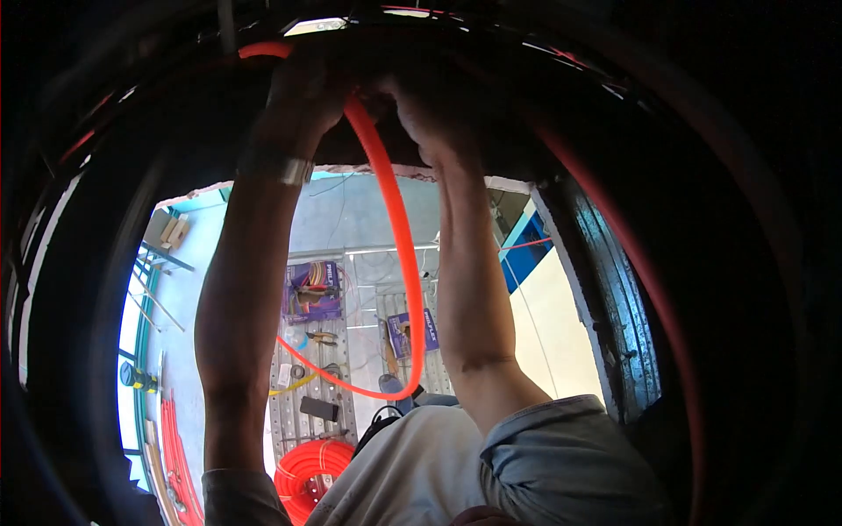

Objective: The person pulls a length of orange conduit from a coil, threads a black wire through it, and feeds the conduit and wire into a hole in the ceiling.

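Both arms reach up through a ragged ceiling opening into the dark. My left hand (pixel 317 92) is closed around an orange corrugated tube (pixel 390 184), whose other part shows to the left of the wrist. From the hand the tube hangs down in a long loop in front of my chest and curves off to the lower left. My right hand (pixel 412 114) is raised just right of the tube; its fingers are lost in shadow, so what they hold cannot be made out. A metal watch band (pixel 276 167) is on the left wrist.
Below, a metal plank platform (pixel 360 351) carries two purple boxes (pixel 313 291), pliers (pixel 323 337), a dark block (pixel 319 408) and a coil of orange tube (pixel 303 473). Red pipe (pixel 653 272) and a metal stud (pixel 618 307) run at the right. Red tubes (pixel 180 456) lie at lower left.
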Motion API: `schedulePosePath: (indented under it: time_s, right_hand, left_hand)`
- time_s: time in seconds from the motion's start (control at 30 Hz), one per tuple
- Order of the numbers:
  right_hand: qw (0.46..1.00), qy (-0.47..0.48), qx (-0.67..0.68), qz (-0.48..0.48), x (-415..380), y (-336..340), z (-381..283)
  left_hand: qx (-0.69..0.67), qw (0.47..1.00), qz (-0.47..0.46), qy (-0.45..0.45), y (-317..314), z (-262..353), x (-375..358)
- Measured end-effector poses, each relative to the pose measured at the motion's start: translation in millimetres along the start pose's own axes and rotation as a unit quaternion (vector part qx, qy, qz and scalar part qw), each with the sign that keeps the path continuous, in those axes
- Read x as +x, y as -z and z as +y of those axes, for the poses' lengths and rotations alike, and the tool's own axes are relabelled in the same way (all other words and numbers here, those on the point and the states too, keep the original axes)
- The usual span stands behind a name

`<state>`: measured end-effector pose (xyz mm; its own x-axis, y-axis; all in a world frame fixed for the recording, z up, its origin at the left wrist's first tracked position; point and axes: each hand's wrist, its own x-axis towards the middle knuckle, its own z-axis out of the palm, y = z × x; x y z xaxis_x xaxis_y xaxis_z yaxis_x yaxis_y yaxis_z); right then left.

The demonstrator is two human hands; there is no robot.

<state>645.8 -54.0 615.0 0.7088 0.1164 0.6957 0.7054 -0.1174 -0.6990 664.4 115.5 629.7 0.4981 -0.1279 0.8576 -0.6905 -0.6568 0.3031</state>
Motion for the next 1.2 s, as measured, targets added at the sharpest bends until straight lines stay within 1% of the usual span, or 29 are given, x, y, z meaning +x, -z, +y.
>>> schedulePosePath:
  time_s: [0.03, 0.1, 0.13, 0.17, 0.2, 0.23, 0.27, 0.3, 0.33, 0.37, 0.4, 0.43, 0.47, 0.5, 0.6, 0.63, 0.7, 0.73, 0.77, 0.8, 0.83, 0.87, 0.93, 0.97, 1.0, 1.07, 1.1, 1.2]
  right_hand:
    - [1.0, 0.017, -0.011, 0.007, 2, -2, 9]
    - [0.999, 0.031, 0.016, 0.016, 3, -8, 18]
    - [0.999, 0.039, 0.03, 0.017, 3, -11, 19]
    - [1.0, 0.012, -0.017, 0.023, -4, -7, 10]
    - [1.0, 0.004, 0.004, 0.02, -11, -4, 7]
    - [1.0, -0.002, 0.024, 0.016, -15, -3, 4]
    - [0.998, -0.03, 0.06, -0.008, -15, 1, -2]
    - [0.993, -0.06, 0.095, -0.03, -15, 4, -9]
    - [0.98, -0.112, 0.146, -0.073, -12, 9, -28]
    - [0.96, -0.164, 0.197, -0.115, -11, 13, -38]
    - [0.975, -0.143, 0.12, -0.119, -8, 13, -32]
    - [0.985, -0.118, 0.043, -0.121, 0, 13, -22]
    - [0.981, -0.136, 0.0, -0.135, -7, 13, -42]
    - [0.976, -0.152, -0.043, -0.151, -14, 14, -62]
    - [0.979, -0.141, 0.023, -0.143, 5, 7, -42]
    - [0.984, -0.134, 0.058, -0.103, 2, 1, -46]
    - [0.957, -0.182, 0.211, -0.082, 16, 2, -27]
    - [0.933, -0.208, 0.286, -0.07, 18, 4, -20]
    - [0.942, -0.145, 0.298, -0.057, 13, 6, -35]
    - [0.959, -0.095, 0.257, -0.079, 7, 9, -52]
    - [0.971, -0.045, 0.215, -0.099, -3, 12, -69]
    - [0.978, 0.005, 0.172, -0.116, -16, 18, -84]
    - [0.957, 0.0, 0.069, -0.28, -51, 37, -111]
    - [0.922, 0.003, 0.036, -0.387, -71, 41, -107]
    - [0.873, 0.01, 0.002, -0.487, -88, 42, -104]
    - [0.844, -0.049, -0.038, -0.533, -114, 27, -110]
    - [0.834, -0.054, -0.037, -0.548, -118, 26, -101]
    - [0.815, -0.055, -0.053, -0.574, -124, 25, -82]
  left_hand:
    - [0.038, 0.999, -0.001, 0.01, 3, 9, -3]
    - [0.115, 0.993, 0.001, 0.035, 15, 38, -19]
    - [-0.021, 0.999, 0.008, 0.043, 9, 39, -29]
    - [-0.156, 0.986, 0.014, 0.05, 0, 42, -41]
    - [-0.238, 0.969, 0.038, 0.053, -8, 49, -53]
    - [-0.319, 0.944, 0.063, 0.052, -13, 61, -65]
    - [-0.409, 0.904, 0.046, 0.113, -6, 88, -71]
    - [-0.493, 0.851, 0.041, 0.178, 2, 116, -77]
    - [-0.52, 0.843, 0.023, 0.135, -6, 105, -85]
    - [-0.537, 0.834, 0.026, 0.126, -14, 101, -94]
    - [-0.554, 0.824, 0.029, 0.117, -20, 103, -103]
    - [-0.515, 0.85, 0.021, 0.113, -16, 109, -107]
    - [-0.476, 0.873, 0.011, 0.11, -11, 116, -111]
    - [-0.461, 0.879, 0.009, 0.121, -8, 118, -112]
    - [-0.425, 0.898, -0.001, 0.114, -8, 114, -110]
    - [-0.394, 0.91, -0.015, 0.126, -5, 112, -110]
    - [-0.33, 0.939, -0.009, 0.099, -4, 109, -112]
    - [-0.298, 0.95, -0.009, 0.09, -5, 108, -115]
    - [-0.429, 0.897, 0.031, 0.105, -9, 105, -119]
    - [-0.55, 0.824, 0.07, 0.115, -16, 102, -121]
    - [-0.661, 0.733, 0.106, 0.122, -19, 100, -122]
    - [-0.67, 0.707, 0.122, 0.192, -8, 99, -124]
    - [-0.7, 0.672, 0.123, 0.209, 14, 96, -124]
    - [-0.736, 0.647, 0.105, 0.169, 20, 83, -128]
    - [-0.717, 0.655, 0.093, 0.218, 33, 86, -121]
    - [-0.774, 0.6, 0.057, 0.194, 59, 83, -115]
    - [-0.768, 0.597, 0.036, 0.231, 70, 77, -117]
    - [-0.834, 0.464, 0.03, 0.299, 82, 46, -134]
